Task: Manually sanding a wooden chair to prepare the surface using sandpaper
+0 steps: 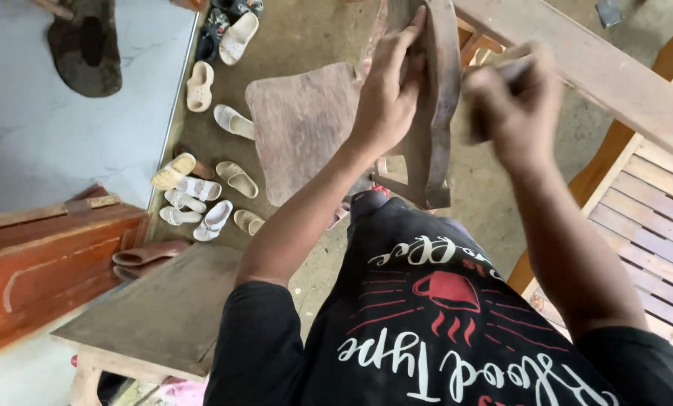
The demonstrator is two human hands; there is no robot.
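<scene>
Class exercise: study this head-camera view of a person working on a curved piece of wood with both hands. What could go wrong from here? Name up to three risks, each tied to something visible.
1. The left hand grips the dark curved wooden chair piece on its edge; splinters are possible.
2. The blurred right hand presses a small tan pad close to the left fingers, so it may scrape them.
3. The piece looks held in the air above the lap, so it could slip.

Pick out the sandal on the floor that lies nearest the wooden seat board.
The pale sandal just left of the seat board, almost touching its edge; the other sandals lie farther left or lower down.
</scene>
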